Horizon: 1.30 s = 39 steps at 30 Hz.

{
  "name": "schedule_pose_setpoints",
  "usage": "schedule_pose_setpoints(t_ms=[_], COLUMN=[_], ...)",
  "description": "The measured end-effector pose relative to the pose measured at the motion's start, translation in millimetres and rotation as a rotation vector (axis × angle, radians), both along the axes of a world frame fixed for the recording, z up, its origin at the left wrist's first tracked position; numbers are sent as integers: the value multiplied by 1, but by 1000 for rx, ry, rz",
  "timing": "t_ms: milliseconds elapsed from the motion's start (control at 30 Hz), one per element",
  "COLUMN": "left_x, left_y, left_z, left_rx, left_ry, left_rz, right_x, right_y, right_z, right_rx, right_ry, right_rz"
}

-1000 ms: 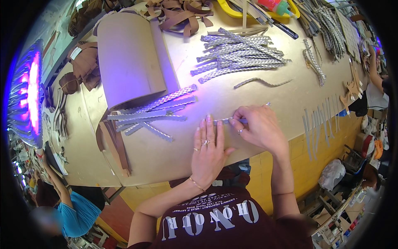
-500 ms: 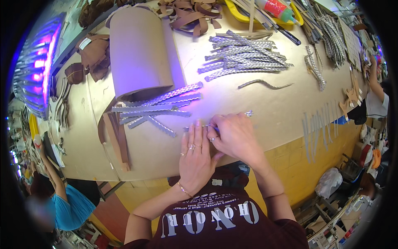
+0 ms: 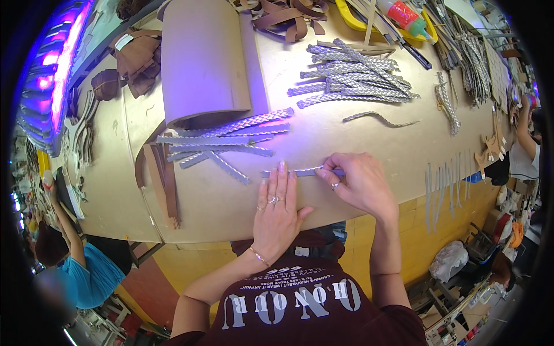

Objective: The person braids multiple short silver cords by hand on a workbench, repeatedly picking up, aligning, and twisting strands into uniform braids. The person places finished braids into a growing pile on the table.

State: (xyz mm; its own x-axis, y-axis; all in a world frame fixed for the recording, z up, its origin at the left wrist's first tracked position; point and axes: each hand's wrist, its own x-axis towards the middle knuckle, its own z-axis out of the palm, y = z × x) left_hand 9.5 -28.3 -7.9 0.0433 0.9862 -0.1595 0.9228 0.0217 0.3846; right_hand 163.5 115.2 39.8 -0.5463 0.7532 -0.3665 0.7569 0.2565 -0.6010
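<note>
A thin grey strip with a silver braided edge (image 3: 304,172) lies crosswise on the table in front of me. My left hand (image 3: 280,210) is flat with fingers stretched out, its fingertips pressing on the strip's left part. Thumb and forefinger of my right hand (image 3: 362,181) pinch the strip farther right, and that hand hides part of its right end. Just beyond my left hand is a loose pile of grey-backed braided strips (image 3: 231,151), partly in front of a large brown curved form (image 3: 205,69).
Farther back lies a stack of silver braided strips (image 3: 358,78), with one thin braid (image 3: 378,119) nearer. A yellow tray (image 3: 358,23) holds a bottle (image 3: 404,16). Brown straps (image 3: 163,184) lie at left. Thin grey strips (image 3: 444,190) hang over the right edge. A person in blue (image 3: 95,277) is at far left.
My right hand has slid right along the strip, away from my left hand, uncovering its middle. My left hand stays flat on the strip. The whole view has shifted slightly.
</note>
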Motion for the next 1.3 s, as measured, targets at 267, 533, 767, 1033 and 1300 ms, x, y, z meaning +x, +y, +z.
schedule_pose_setpoints(t_ms=[267, 533, 767, 1033, 1300], left_x=[2, 14, 24, 19, 21], left_y=[2, 6, 9, 13, 14], left_z=[4, 7, 3, 1, 4], left_rx=[2, 31, 25, 7, -13], left_ry=[72, 149, 104, 66, 20], left_rz=[-34, -6, 25, -84, -68], right_x=[-1, -2, -2, 19, 15], right_y=[0, 0, -5, 2, 4], right_z=[-1, -1, -2, 0, 1], right_rx=[-11, 6, 67, -40, -40], right_ry=[-46, -50, -83, 74, 34], right_rz=[-2, -13, -36, -116, -113])
